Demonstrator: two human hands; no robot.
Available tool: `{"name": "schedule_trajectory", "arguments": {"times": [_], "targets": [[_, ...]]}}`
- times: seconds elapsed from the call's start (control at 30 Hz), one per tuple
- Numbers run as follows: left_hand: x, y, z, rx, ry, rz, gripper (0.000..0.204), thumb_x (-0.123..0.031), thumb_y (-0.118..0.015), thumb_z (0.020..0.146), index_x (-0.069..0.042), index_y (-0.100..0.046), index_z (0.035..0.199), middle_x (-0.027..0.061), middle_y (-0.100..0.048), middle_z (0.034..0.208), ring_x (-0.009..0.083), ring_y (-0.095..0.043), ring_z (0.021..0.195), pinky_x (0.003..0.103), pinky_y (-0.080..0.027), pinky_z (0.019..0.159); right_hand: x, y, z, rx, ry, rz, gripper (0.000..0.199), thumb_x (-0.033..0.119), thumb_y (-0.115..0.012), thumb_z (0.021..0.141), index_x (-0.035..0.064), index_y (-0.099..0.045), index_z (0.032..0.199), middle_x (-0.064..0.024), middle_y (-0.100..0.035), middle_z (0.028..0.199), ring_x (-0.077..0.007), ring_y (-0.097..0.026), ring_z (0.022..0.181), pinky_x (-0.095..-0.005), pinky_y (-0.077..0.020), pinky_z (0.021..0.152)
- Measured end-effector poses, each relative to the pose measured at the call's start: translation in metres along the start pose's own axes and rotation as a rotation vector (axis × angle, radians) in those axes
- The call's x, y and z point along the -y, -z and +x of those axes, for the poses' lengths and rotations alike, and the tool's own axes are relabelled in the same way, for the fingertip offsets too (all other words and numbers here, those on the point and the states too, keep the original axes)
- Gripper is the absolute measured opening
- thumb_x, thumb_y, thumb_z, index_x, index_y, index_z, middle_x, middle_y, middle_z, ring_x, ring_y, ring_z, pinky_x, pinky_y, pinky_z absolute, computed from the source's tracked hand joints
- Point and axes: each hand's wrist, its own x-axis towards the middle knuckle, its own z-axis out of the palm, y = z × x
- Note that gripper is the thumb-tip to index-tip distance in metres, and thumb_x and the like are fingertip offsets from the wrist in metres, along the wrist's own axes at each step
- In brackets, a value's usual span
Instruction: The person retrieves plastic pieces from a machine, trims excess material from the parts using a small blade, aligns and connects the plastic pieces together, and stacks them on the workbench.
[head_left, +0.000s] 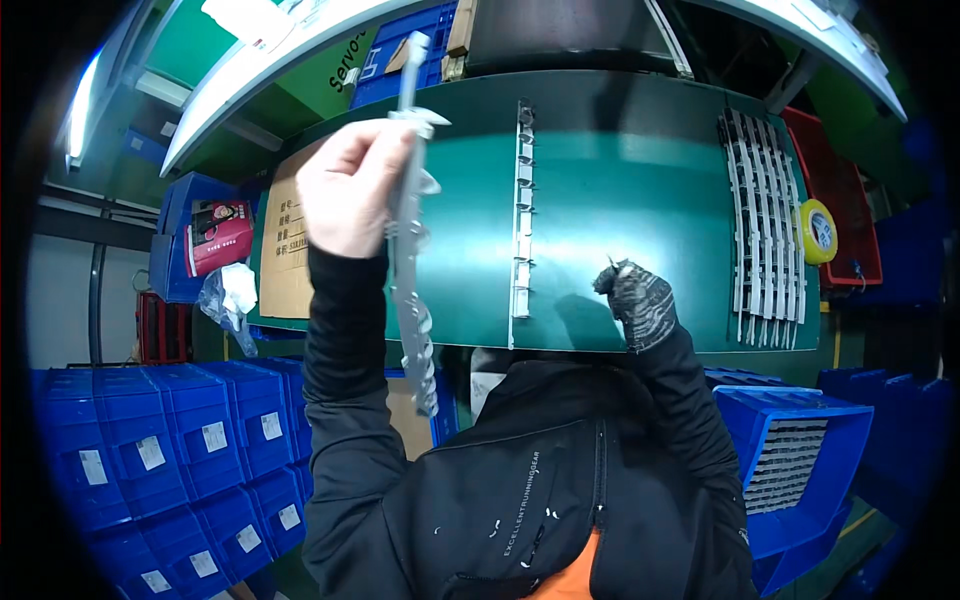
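Head view: the left hand, bare, is clenched around a long grey plastic strip and holds it upright above the near left part of the green mat. The strip runs from above the fist down past the mat's near edge, with small tabs along its side. The right hand, in a dark speckled glove, rests near the mat's near edge with its fingertips pinched; whether it grips anything I cannot tell. A second strip lies flat at the mat's middle, and a row of strips lies at the mat's right end, just beside a yellow tape roll.

This looks like the inspecting or trimming step, one strip in hand. The next move seems to call for bringing the gloved fingertips to the strip's tabs.

The strip's top blurs into the shelving beyond the mat, and its tabs are too small to make out. A blue bin below the mat's right corner holds more pale parts, unclear in detail.
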Motion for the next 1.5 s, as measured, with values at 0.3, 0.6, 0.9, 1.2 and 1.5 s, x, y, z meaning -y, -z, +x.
{"name": "schedule_trajectory", "arguments": {"times": [0.3, 0.6, 0.9, 1.2, 1.5], "targets": [[0.078, -0.066, -0.071, 0.345, 0.638, -0.264, 0.018, -0.015, -0.055, 0.08, 0.003, -0.058, 0.081, 0.0053, -0.057, 0.066, 0.0086, -0.053, 0.049, 0.019, -0.045, 0.046, 0.028, -0.018, -0.01, -0.076, 0.167, -0.091, 0.013, 0.013, -0.056, 0.077, 0.0003, -0.056, 0.079, -0.0118, -0.051, 0.064, -0.0213, -0.051, 0.057, -0.03, -0.0391, 0.053], [0.087, -0.076, -0.078, 0.451, 0.685, -0.421, 0.02, -0.015, -0.055, 0.08, 0.004, -0.057, 0.086, 0.0055, -0.056, 0.067, 0.009, -0.053, 0.049, 0.02, -0.046, 0.045, 0.028, -0.017, -0.018, -0.008, -0.005, -0.103, 0.021, 0.021, -0.054, 0.079, 0.0004, -0.056, 0.079, -0.017, -0.054, 0.067, -0.0297, -0.054, 0.063, -0.0357, -0.0414, 0.057], [0.1, -0.083, -0.061, 0.632, 0.755, -0.343, 0.025, -0.021, -0.052, 0.08, 0.003, -0.059, 0.084, 0.0025, -0.053, 0.063, 0.0077, -0.052, 0.05, 0.019, -0.043, 0.047, 0.022, -0.004, -0.006, -0.029, 0.065, -0.196, 0.018, 0.019, -0.056, 0.077, 0.0008, -0.056, 0.076, -0.0144, -0.054, 0.065, -0.0276, -0.053, 0.058, -0.0339, -0.0418, 0.053], [0.122, -0.082, -0.055, 0.597, 0.859, -0.439, 0.027, -0.024, -0.052, 0.082, 0.002, -0.059, 0.084, 0.0009, -0.053, 0.063, 0.0066, -0.051, 0.05, 0.02, -0.044, 0.048, 0.0, 0.009, 0.002, -0.484, -0.061, 0.066, 0.011, 0.01, -0.055, 0.078, -0.0009, -0.056, 0.079, -0.0068, -0.053, 0.063, -0.0126, -0.049, 0.054, -0.0258, -0.0393, 0.051], [0.113, -0.089, -0.055, 0.511, 0.812, -0.483, 0.019, -0.016, -0.051, 0.082, 0.002, -0.057, 0.084, 0.0047, -0.056, 0.062, 0.0081, -0.052, 0.045, 0.018, -0.043, 0.042, 0.011, -0.007, 0.008, -0.013, -0.04, 0.057, 0.013, 0.011, -0.059, 0.075, 0.0001, -0.059, 0.082, -0.0097, -0.053, 0.062, -0.0158, -0.05, 0.054, -0.0273, -0.039, 0.051]]}}
